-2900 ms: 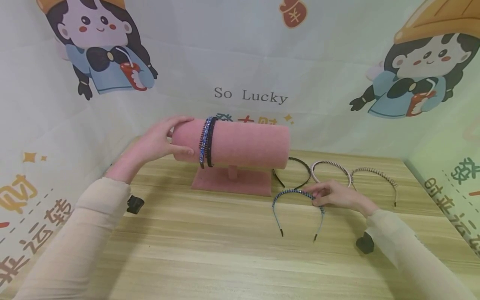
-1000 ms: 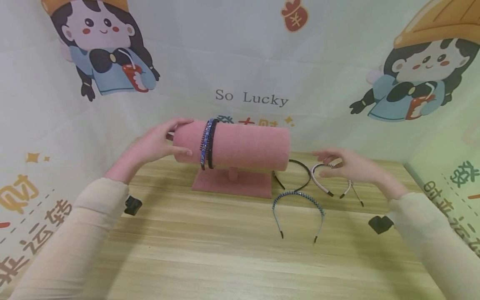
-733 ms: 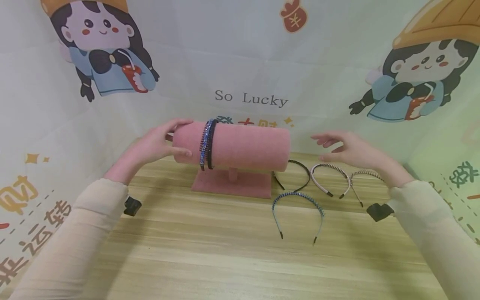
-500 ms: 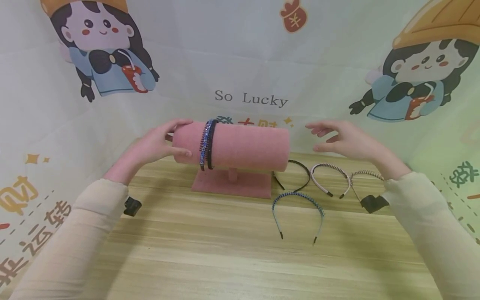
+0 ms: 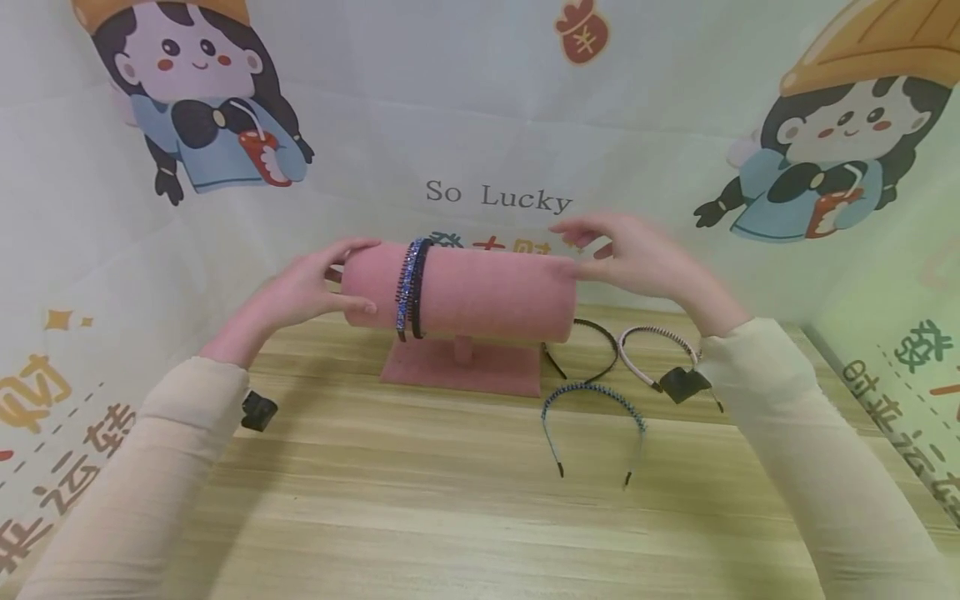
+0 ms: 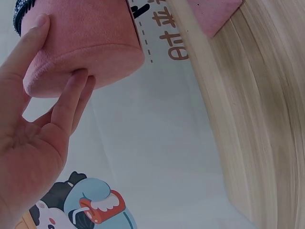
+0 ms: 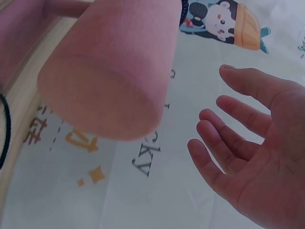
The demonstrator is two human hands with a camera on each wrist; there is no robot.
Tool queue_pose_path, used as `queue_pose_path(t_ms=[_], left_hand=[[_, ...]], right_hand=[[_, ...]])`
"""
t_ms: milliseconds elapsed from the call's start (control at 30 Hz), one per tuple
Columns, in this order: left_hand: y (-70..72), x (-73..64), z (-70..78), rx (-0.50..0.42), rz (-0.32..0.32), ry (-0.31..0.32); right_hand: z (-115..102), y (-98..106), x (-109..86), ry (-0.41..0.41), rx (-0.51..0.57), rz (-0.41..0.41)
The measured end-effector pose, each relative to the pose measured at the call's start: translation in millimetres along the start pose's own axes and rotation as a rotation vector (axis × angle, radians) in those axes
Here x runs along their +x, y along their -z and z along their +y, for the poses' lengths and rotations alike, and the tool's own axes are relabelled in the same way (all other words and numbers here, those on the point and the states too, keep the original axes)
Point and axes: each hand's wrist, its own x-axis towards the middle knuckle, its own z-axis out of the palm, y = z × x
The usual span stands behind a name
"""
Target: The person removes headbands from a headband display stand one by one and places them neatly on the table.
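A pink, fabric-covered roll-shaped headband stand [image 5: 495,292] stands at the back of the table. Around its left part sit two toothed headbands side by side, a sparkly blue headband [image 5: 406,287] and a black headband [image 5: 422,287]. My left hand [image 5: 300,287] grips the roll's left end, thumb on the front and fingertips against the end face in the left wrist view. My right hand [image 5: 637,258] is beside and above the roll's right end, fingers loosely bent. In the right wrist view a gap shows between those fingers and the roll, and the palm holds nothing.
On the wooden table [image 5: 420,500], a thin blue headband [image 5: 592,387] lies in front of the stand. Behind it lie a black headband [image 5: 617,350] and a pale pink headband [image 5: 630,365]. My right sleeve mostly hides another headband. Printed cloth [image 5: 495,100] walls the back and sides.
My right hand left the thin blue headband on the table, rose past the pale headbands and moved left to the roll's right end. My left hand stays on the roll.
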Motion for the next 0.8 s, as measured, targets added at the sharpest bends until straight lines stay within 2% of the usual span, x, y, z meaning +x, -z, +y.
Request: queue_pose_path(t_ms=[167, 467, 567, 800], left_hand=[[1.6, -0.3, -4.5, -0.030, -0.008, 0.006], [3.3, 3.2, -10.4, -0.082, -0.045, 0.008], [3.6, 3.5, -10.3, -0.092, -0.051, 0.001], [4.8, 1.3, -7.1, -0.105, -0.063, -0.006]], right_hand=[[-15, -9, 14.7, 0.052, 0.015, 0.008], [-32, -20, 32.3, 0.064, 0.118, 0.052], [-36, -26, 38.0, 0.049, 0.135, 0.089], [-46, -48, 50.2, 0.022, 0.260, 0.226]])
